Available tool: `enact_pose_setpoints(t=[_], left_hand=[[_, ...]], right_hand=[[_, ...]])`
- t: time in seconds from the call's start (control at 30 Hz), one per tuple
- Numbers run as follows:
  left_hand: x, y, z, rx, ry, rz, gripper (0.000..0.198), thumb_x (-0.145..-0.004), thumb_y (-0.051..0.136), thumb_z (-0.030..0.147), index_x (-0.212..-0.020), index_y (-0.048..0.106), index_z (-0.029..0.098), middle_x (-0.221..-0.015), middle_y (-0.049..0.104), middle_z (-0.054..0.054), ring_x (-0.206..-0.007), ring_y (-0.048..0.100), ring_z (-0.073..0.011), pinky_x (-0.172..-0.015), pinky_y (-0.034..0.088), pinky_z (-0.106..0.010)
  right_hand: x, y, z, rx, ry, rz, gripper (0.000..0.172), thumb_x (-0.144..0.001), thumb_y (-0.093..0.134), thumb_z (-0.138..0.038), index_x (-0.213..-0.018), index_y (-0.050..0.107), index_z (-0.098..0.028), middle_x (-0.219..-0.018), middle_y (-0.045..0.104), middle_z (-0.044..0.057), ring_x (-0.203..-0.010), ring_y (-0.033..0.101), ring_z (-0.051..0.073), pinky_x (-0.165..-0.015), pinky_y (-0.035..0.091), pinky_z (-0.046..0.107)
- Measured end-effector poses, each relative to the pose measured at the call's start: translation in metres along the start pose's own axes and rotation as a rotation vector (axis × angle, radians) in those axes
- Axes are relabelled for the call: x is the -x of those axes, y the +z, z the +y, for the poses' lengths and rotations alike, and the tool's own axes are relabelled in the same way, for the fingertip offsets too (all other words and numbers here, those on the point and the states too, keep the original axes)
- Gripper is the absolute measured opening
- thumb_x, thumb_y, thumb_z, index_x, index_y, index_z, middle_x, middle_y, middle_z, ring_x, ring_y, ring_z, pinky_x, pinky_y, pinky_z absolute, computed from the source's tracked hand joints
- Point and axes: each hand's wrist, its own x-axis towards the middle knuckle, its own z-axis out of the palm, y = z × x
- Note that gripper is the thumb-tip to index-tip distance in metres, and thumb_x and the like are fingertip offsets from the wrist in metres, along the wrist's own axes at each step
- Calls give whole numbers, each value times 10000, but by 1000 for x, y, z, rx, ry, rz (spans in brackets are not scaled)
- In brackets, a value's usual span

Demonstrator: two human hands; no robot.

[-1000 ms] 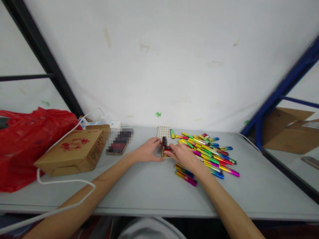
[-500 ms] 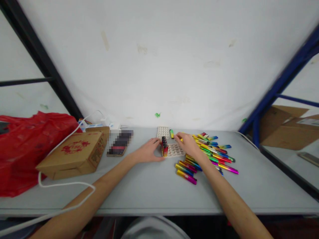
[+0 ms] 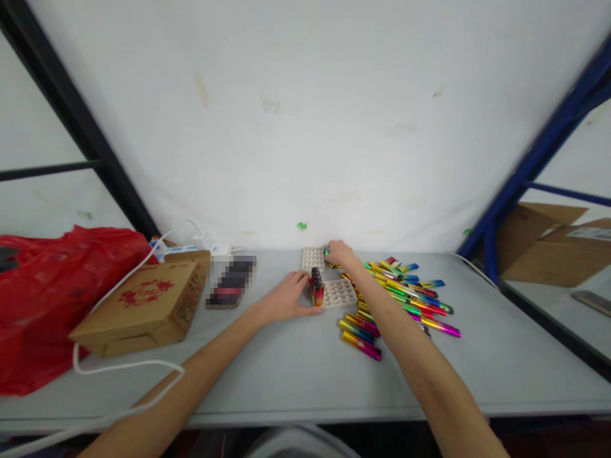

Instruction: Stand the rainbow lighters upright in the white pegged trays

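Right hand (image 3: 342, 253) has shifted back to the small green metallic lighter (image 3: 326, 253); whether it pinches, I can't tell. Left hand (image 3: 287, 299): fingers and thumb spread beside upright black-topped red-gold lighters (image 3: 317, 291) on the white dimpled tray (image 3: 342, 293). Multicoloured metallic pile (image 3: 405, 291) lies right.

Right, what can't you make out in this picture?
All in the head view:
Right hand: whether it holds anything, hidden by its back.
Phone: screen content, blurred into blocks.
Red bag: contents, hidden by plastic; left side, cut by picture's edge.
Lighter pile: lower lighters, covered by upper ones.
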Motion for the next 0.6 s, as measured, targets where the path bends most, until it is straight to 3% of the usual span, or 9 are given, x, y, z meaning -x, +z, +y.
enact_pose_setpoints(t=[0.13, 0.23, 0.4, 0.5, 0.6], left_hand=[[1, 1, -1, 15, 1, 12, 812, -937, 879, 756, -1463, 669, 174, -1519, 687, -221, -1452, 642, -439, -1278, 534, -580], [2, 2, -2, 44, 11, 19, 785, -928, 888, 755, -1440, 688, 195, -1499, 699, -207, -1442, 646, -434, -1268, 542, -581], [-3, 1, -8, 127, -6, 15, 766, -889, 931, 736, -1397, 734, 197, -1501, 711, -199, -1434, 657, -425, -1269, 544, -567], [-5, -2, -14, 188, -8, -4, 757, -840, 981, 693, -1363, 776, 186, -1495, 729, -196, -1427, 671, -428, -1279, 540, -554], [-6, -6, -20, 232, -9, -22, 767, -822, 996, 672, -1388, 797, 195, -1551, 717, -186, -1470, 655, -430, -1323, 505, -552]], right_hand=[[-1, -8, 5, -202, -46, 38, 219, -991, 774, -248, -1163, 860, -144, -1162, 875, 178, -1176, 798, 308, -992, 613, 350], [13, -14, 16, -419, -136, 51, 245, -1048, 732, -388, -1167, 822, -194, -1149, 857, 97, -1046, 780, 231, -884, 635, 310], [64, -5, 36, -1241, -253, -119, 469, -902, 843, -649, -1102, 696, -252, -883, 712, 3, -770, 669, 179, -738, 612, 323], [94, 6, 39, -1318, -300, -173, 562, -893, 836, -750, -1127, 666, -268, -743, 530, -75, -610, 481, 135, -592, 478, 271], [111, 15, 36, -1215, -268, -66, 631, -918, 740, -879, -1056, 651, -269, -679, 393, -103, -536, 307, 118, -494, 287, 254]])
